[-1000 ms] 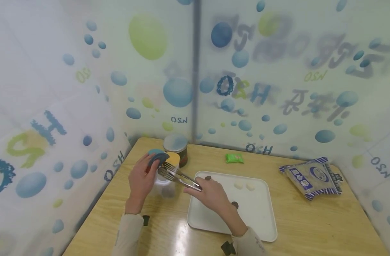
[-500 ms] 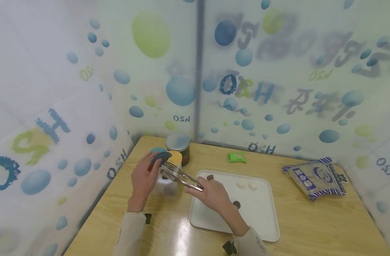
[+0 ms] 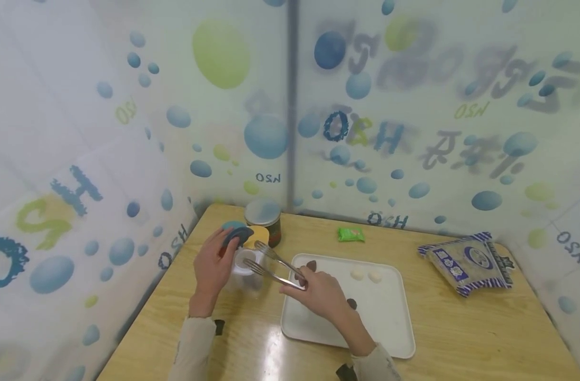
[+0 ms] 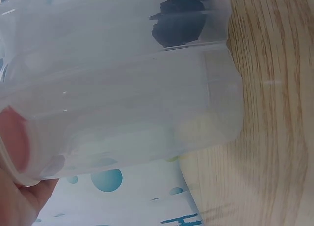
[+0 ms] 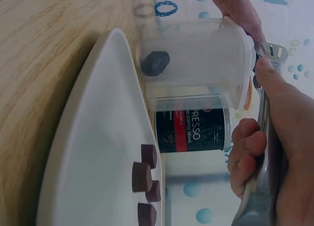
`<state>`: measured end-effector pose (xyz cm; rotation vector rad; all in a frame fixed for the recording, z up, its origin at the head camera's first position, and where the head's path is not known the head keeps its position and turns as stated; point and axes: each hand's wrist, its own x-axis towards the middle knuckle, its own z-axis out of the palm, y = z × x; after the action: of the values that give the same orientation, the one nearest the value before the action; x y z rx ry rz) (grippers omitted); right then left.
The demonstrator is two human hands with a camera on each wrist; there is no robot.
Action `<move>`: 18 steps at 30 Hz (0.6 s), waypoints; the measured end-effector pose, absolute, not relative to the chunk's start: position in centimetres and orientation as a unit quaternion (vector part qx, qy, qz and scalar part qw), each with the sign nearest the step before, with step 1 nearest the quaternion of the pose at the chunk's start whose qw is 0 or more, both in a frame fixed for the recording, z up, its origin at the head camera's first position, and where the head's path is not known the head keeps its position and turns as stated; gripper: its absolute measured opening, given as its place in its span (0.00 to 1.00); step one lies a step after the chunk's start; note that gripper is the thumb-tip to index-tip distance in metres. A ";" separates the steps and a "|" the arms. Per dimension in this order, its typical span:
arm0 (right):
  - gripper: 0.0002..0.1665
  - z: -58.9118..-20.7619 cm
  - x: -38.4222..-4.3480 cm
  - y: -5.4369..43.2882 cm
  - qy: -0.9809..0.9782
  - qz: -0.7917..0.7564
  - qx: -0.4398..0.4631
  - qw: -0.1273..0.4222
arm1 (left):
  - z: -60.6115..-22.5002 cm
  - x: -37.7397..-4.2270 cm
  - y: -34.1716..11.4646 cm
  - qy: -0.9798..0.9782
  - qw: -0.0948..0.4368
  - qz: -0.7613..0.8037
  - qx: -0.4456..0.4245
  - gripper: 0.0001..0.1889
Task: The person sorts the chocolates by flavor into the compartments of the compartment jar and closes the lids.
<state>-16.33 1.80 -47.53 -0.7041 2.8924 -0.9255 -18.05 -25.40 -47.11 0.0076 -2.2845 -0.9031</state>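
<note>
Two arms of the tongs [image 5: 261, 199], gripped by right hand [image 3: 316, 293], now spread wider than half a second ago; suggests a release. Dark chunk [image 5: 155, 63] low in clear tub [image 5: 203, 51] beside left hand [image 3: 213, 267], which pinches blue lid [image 3: 238, 235]

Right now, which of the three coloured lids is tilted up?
The dark blue lid, held up by the left hand at the open container; the yellow lid and teal lid near it lie flatter.
</note>
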 end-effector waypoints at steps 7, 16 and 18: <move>0.31 -48.4 -15.6 4.3 0.932 -0.304 -0.198 0.016 | -47.5 -18.0 -25.5 -0.877 0.337 -0.343 0.007 0.19; 0.31 -49.6 -15.1 9.0 0.948 -0.295 -0.119 0.013 | -47.5 -18.4 -25.7 -0.868 0.354 -0.347 -0.007 0.18; 0.32 -50.0 -14.9 10.0 0.952 -0.287 -0.101 0.024 | -47.6 -18.5 -25.6 -0.868 0.355 -0.347 -0.009 0.18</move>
<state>-14.86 9.97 -50.03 -0.3134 2.9481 -0.8870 -18.49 -25.57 -47.56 -0.0230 -2.2429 -0.8977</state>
